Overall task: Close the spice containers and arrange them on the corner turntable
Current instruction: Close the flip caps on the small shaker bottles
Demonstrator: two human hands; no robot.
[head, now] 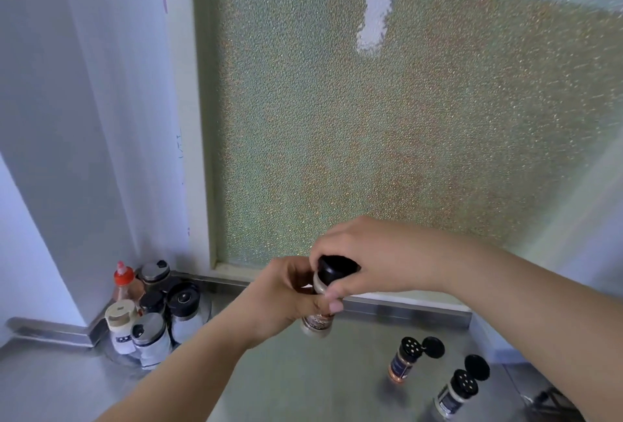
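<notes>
Above the counter (303, 381), right hand (364, 253) caps jar (318, 320).

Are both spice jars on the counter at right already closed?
No: both jars stand with flip lids open, the shaker holes showing, while the hands work on a third jar.

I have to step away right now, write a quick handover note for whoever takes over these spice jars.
Left hand grips the spice jar mid-air; right hand is on its black cap, closing it.
Two jars stand on the steel counter at right with flip lids open: orange jar, white jar.
Corner turntable already carries several bottles.
Left: finish this cap, close both, move all three to the turntable.
</notes>
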